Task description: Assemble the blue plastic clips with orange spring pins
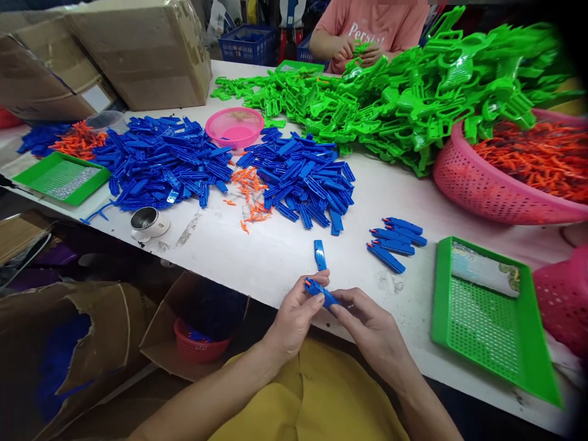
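Note:
My left hand (296,312) and my right hand (367,324) together pinch one small blue plastic part (320,291) at the near edge of the white table (257,257). A single blue piece (320,254) lies just beyond my fingers. A short row of several finished blue pieces (395,240) lies to the right of it. A heap of blue parts (301,177) sits further back, with small orange bits (250,190) scattered beside it.
A green tray (487,324) lies at my right, a pink basket of orange parts (500,184) behind it. Green plastic parts (413,92) pile up across the table, where another person's hands (356,52) work. A second blue heap (160,159), pink bowl (234,125) and cardboard boxes (138,55) stand left.

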`<state>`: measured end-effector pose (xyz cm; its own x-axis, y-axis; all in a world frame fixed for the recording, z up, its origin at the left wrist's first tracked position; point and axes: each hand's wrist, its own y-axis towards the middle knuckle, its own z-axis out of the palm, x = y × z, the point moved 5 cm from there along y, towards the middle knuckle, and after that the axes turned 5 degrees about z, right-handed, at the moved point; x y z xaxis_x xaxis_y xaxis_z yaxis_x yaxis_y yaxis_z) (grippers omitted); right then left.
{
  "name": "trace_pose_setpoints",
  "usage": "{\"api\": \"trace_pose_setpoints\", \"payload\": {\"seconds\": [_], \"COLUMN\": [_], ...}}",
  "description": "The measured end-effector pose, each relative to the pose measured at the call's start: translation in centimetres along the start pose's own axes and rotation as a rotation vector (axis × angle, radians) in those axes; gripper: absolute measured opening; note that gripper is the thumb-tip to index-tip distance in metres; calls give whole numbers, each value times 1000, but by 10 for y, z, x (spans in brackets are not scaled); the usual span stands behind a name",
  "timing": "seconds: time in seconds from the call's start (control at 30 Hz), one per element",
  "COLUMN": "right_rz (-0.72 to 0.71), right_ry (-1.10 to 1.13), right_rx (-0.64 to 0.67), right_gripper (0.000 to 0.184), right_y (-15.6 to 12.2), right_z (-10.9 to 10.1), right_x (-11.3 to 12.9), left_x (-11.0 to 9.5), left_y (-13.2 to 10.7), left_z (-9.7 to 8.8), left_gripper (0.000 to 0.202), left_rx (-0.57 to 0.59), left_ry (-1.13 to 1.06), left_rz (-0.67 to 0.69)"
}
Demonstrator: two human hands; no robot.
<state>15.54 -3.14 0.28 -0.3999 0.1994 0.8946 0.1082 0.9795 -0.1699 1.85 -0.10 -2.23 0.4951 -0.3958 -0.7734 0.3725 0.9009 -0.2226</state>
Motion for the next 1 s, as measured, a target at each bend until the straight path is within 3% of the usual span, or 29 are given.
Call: {"api": "trace_pose_setpoints", "payload": {"seconds": [0.13,0.3,0.7,0.87,1.0], "right_rz": [-123,-38,-16,-283,-418], "right_ry": [-125,-99,-153,-503,-704], "right_rx": [-109,-61,-112,-194,-397], "right_gripper": [20,24,27,24,27], "right_y": [-1,-1,2,1,8], "right_z": [-12,-6,3,-2,-34], "right_x": [10,4,-12,-16,-27], "left_x": [-3,-6,-1,4,-2], "left_y": [-1,-1,16,18,8], "left_z": [-9,-13,-12,-10,-16], "left_gripper": [23,27,31,44,53], "left_rx": [-50,-130,-123,-102,-46], "left_ry": [161,141,104,221,255], "left_rz": [16,24,-49,-70,-67]}}
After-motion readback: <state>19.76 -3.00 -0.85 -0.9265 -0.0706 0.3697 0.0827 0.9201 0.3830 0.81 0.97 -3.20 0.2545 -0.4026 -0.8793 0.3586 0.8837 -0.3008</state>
